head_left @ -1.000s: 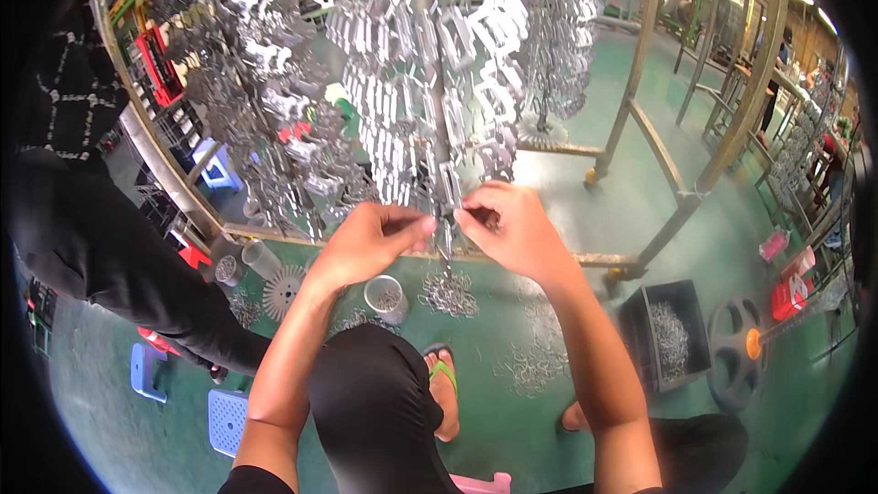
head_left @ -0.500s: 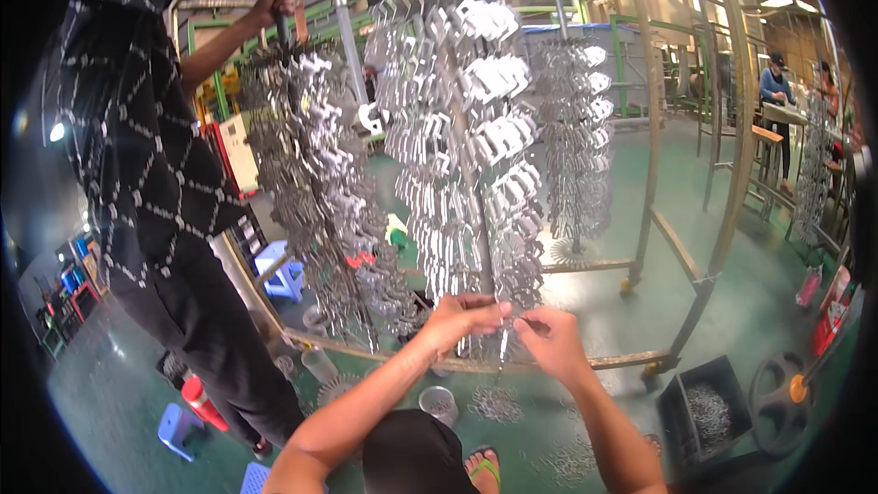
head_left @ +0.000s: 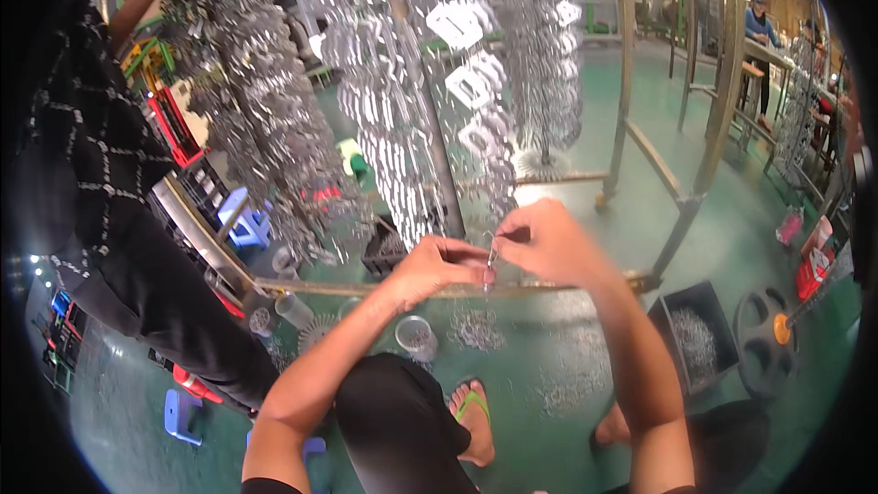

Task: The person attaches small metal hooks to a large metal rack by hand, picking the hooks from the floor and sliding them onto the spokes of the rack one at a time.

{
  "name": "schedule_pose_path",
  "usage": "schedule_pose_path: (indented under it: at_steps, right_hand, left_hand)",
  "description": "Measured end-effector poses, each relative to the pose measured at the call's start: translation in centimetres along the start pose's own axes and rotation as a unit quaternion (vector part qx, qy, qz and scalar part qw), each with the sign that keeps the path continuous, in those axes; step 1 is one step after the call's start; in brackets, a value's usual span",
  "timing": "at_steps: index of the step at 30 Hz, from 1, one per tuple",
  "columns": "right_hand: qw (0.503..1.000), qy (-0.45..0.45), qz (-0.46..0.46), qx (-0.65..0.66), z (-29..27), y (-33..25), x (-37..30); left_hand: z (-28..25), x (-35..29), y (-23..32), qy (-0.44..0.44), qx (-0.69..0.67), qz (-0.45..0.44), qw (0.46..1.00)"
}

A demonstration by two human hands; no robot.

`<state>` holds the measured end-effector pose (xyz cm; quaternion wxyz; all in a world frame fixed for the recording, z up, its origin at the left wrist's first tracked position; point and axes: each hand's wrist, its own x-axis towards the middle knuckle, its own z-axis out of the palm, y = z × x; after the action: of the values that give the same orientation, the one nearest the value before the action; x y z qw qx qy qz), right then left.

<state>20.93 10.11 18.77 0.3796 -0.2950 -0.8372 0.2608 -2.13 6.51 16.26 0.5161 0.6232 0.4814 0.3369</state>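
My left hand [head_left: 437,271] and my right hand [head_left: 545,240] meet low in front of the hanging rows. Between them is a thin metal hook [head_left: 492,258], with the fingers of both hands closed on it. Its exact shape is partly hidden by the fingertips. Just above and behind hangs a tall column of shiny metal parts [head_left: 377,110], packed in tiers around a grey pole [head_left: 437,142]. Bright bracket-like pieces [head_left: 457,26] hang on the column's right side.
Another hanging column [head_left: 247,82] stands left, beside a person in patterned black clothing [head_left: 101,155]. The metal frame's low bar [head_left: 549,290] crosses behind my hands. A clear cup [head_left: 416,337], loose hooks [head_left: 477,329] and a black bin [head_left: 709,375] are on the green floor.
The view has tilted down, so the columns sit higher and more floor shows. My right hand has risen slightly against the left, and the hook between them now shows more plainly.
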Motion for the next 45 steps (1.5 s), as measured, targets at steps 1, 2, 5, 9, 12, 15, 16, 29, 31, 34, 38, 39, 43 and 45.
schedule_pose_path:
  at_steps: [1, 2, 5, 9, 12, 15, 16, 29, 31, 34, 38, 39, 43, 45]
  right_hand:
    - [0.997, -0.029, -0.021, -0.064, -0.6, -0.1, 0.3]
    - [0.989, -0.073, -0.030, -0.126, -0.2, 0.6, 0.2]
    - [0.966, -0.153, 0.097, -0.184, 0.5, -0.4, 0.1]
    - [0.953, -0.174, 0.145, -0.200, 0.5, -0.7, -1.6]
    - [0.928, -0.245, 0.164, -0.229, 1.4, -1.3, -1.1]
    - [0.927, -0.219, 0.166, -0.256, 1.6, -2.1, -1.2]
    - [0.910, -0.251, 0.208, -0.258, 1.9, -2.0, -1.3]
    - [0.917, -0.153, 0.368, 0.017, 21.6, 22.7, -12.7]
    - [0.932, -0.055, 0.343, 0.100, 20.2, 21.5, -11.5]
    - [0.911, 0.095, 0.289, 0.280, 14.1, 15.2, -9.1]
    - [0.895, 0.158, 0.193, 0.369, 8.9, 7.7, -5.8]
    - [0.899, 0.145, 0.180, 0.372, 8.1, 6.2, -5.4]
    - [0.910, 0.119, 0.164, 0.362, 6.2, 4.5, -5.2]
    - [0.917, 0.109, 0.159, 0.349, 6.0, 4.4, -5.3]
  left_hand:
    - [0.1, -0.4, 0.6, -0.001, 0.033, -0.004, 0.999]
    - [0.1, -0.3, -0.4, -0.010, 0.052, -0.016, 0.998]
    - [0.7, 0.0, -2.2, -0.014, 0.087, -0.022, 0.996]
    - [2.4, 0.2, -2.3, -0.076, 0.111, -0.024, 0.991]
    - [2.4, -0.6, -2.2, -0.084, 0.100, -0.048, 0.990]
    - [2.0, -0.5, -2.4, -0.078, 0.095, -0.054, 0.991]
    - [1.9, -0.5, -2.3, -0.064, 0.101, -0.055, 0.991]
    - [1.2, -0.2, -2.8, 0.011, 0.062, -0.064, 0.996]
    - [1.1, -0.1, -3.2, 0.008, 0.064, -0.062, 0.996]
    - [1.0, -0.2, -3.0, 0.003, 0.062, -0.060, 0.996]
    - [0.6, -0.4, -3.1, 0.004, 0.054, -0.062, 0.997]
    - [0.6, -0.4, -3.2, 0.008, 0.055, -0.061, 0.997]
    - [1.2, -0.1, -2.6, -0.001, 0.042, -0.050, 0.998]
    - [1.3, -0.4, -2.1, 0.000, 0.040, -0.058, 0.998]
